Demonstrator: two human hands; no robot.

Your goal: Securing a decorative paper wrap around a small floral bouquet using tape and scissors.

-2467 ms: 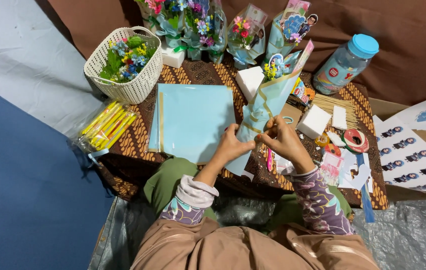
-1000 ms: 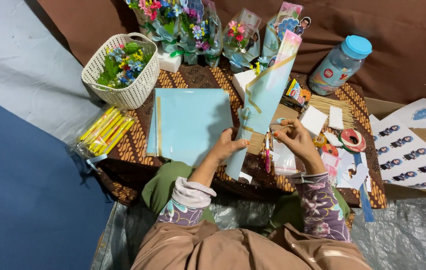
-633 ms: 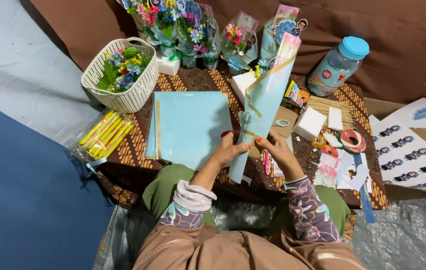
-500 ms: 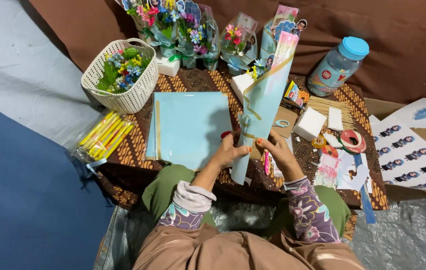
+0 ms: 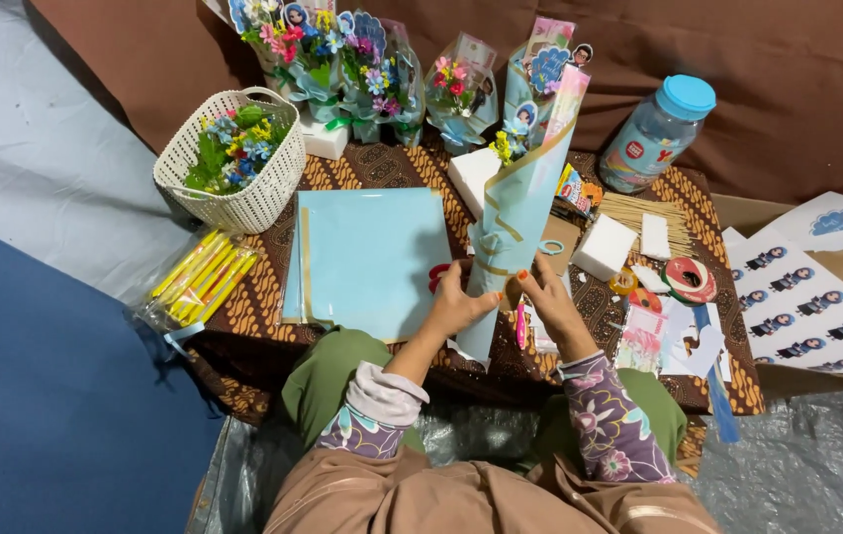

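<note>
Head view, looking down on a low bench (image 5: 699, 213) covered with a brown patterned cloth.

Both hands meet at the narrow lower end of a pale blue paper cone (image 5: 515, 222), near the bench's 6 o'clock edge. The cone leans up and away toward 12 o'clock, its wide mouth showing small yellow flowers. Held by the tip this way, the open end stays clear and the wrap keeps its shape.

Left hand (image 5: 456, 307): fingers curled around the cone's lower left side, grip closed on the paper. Right hand (image 5: 552, 302): fingertips pressed on the cone's lower right side, grip closed on it too; whether it pinches something small there cannot be told. A pink pen-like tool (image 5: 520, 324) lies just below, between the 2 hands.

At 9 o'clock from the hands, a stack of pale blue sheets (image 5: 367, 257) lies flat, within reach. A white basket (image 5: 234, 163) of artificial flowers sits at 10 o'clock; a packet of yellow sticks (image 5: 199, 287) lies beyond the bench's left edge. Finished wrapped bouquets (image 5: 342, 59) stand along the 12 o'clock edge, propped against the brown backdrop. At 2 o'clock: a plastic jar (image 5: 657, 133) with a blue lid, and white foam blocks (image 5: 605, 247). At 3 o'clock: a tape roll (image 5: 689, 277) and printed sticker sheets (image 5: 812, 302).
</note>
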